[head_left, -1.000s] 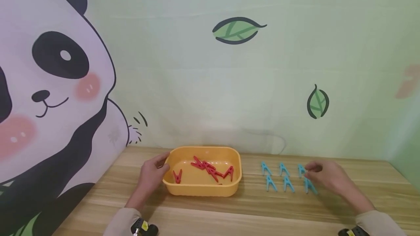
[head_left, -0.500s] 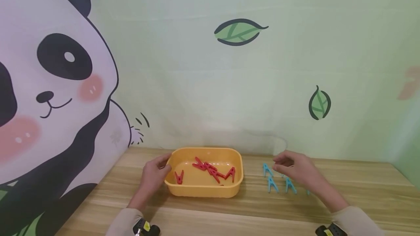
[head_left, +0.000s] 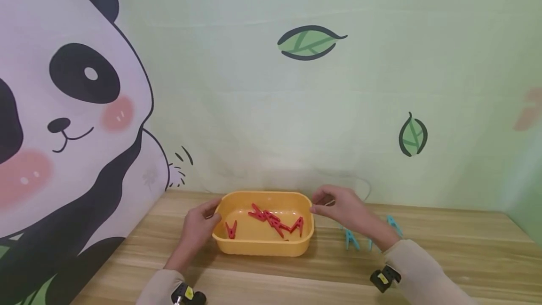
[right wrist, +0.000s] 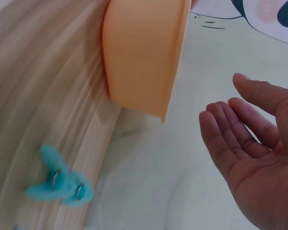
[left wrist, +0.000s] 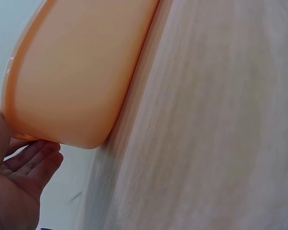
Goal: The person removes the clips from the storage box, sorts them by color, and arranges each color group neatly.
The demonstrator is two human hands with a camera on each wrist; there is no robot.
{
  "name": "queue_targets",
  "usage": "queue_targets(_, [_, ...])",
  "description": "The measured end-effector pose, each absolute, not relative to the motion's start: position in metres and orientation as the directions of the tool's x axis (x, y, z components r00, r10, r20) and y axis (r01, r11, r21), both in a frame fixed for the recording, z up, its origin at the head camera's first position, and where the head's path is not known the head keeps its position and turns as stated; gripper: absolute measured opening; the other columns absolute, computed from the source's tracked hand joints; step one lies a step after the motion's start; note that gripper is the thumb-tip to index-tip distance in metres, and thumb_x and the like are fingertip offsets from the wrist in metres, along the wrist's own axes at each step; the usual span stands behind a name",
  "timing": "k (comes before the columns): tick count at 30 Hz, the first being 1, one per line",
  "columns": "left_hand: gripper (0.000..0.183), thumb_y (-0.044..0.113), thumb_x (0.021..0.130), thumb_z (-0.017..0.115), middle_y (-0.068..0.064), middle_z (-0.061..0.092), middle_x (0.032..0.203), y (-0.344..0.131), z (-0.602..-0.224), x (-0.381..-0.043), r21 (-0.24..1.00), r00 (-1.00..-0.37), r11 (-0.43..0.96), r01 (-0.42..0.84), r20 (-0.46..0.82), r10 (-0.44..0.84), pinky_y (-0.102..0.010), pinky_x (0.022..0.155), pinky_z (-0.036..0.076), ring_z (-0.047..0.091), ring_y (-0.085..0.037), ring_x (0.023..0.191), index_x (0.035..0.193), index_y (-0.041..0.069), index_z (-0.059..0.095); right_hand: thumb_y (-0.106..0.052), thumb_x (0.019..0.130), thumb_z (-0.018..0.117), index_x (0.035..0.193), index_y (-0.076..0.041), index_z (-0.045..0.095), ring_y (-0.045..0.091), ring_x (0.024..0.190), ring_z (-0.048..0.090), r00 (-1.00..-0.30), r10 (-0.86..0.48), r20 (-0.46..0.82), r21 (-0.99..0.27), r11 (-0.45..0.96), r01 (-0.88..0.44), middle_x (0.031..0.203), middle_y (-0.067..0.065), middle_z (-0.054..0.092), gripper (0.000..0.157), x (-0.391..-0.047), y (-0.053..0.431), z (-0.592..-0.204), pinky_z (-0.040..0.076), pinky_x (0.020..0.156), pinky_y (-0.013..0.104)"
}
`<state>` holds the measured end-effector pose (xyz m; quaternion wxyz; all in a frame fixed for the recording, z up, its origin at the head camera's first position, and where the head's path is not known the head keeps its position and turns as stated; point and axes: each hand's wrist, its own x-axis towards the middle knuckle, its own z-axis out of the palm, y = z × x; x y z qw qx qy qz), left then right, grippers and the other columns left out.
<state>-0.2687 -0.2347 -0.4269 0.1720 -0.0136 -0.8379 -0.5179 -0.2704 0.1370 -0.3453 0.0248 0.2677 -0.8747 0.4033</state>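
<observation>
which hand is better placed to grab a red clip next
Probably the right hand: it looks empty and hovers by the right end of the yellow tub, near some red clips, while the left hand grips the other end.

No text, label, brand or number can be read.

Behind my bare L hand (head_left: 198, 226), I'm wearing a lt. beige L sleeve (head_left: 160, 288). A small blk L wrist cam (head_left: 192, 295) is sitting by its cuff, showing a yellow patch (head_left: 188, 292), a rounded blk end & a tiny pale bit. Behind my bare R hand (head_left: 340, 207), the R sleeve (head_left: 423, 272) is matching in colour; its R wrist cam (head_left: 384, 280), also blk but looking boxier, is sporting an approx. rectangular yellow mark (head_left: 383, 278).
</observation>
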Motion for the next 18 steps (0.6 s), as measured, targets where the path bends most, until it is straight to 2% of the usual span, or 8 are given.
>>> queue_targets(8, [0.043,-0.007,0.095,0.062,-0.031,0.068,0.131,-0.234,-0.426,-0.269,0.862,-0.939,0.462,0.208,0.308,-0.153,-0.049,0.1,0.057,0.067,-0.045,0.121,0.138,-0.013,0.063,-0.014,0.097,0.079,0.112,-0.003,0.074,0.017,0.096,0.07,-0.796,-0.561,0.229,-0.677,0.495,-0.544,0.102,0.0,0.074,0.02,-0.287,0.105,-0.35,0.062,0.086,0.033])
queue_targets(15, [0.043,-0.008,0.094,0.062,-0.03,0.068,0.13,-0.234,-0.426,-0.268,0.867,-0.939,0.453,0.207,0.307,-0.158,-0.048,0.1,0.057,0.068,-0.045,0.121,0.137,-0.012,0.063,-0.009,0.091,0.083,0.109,0.003,0.074,0.015,0.09,0.07,-0.755,-0.633,0.17,-0.65,0.504,-0.569,0.101,0.01,0.075,0.023,-0.295,0.079,-0.359,0.062,0.083,0.029])
queue_targets(18, [0.043,-0.008,0.094,0.062,-0.031,0.069,0.128,-0.234,-0.427,-0.268,0.866,-0.936,0.452,0.214,0.314,-0.16,-0.048,0.099,0.058,0.068,-0.045,0.12,0.136,-0.013,0.064,-0.009,0.09,0.084,0.108,0.003,0.074,0.013,0.088,0.07,-0.748,-0.651,0.131,-0.651,0.513,-0.56,0.1,0.01,0.076,0.024,-0.295,0.07,-0.361,0.061,0.082,0.027])
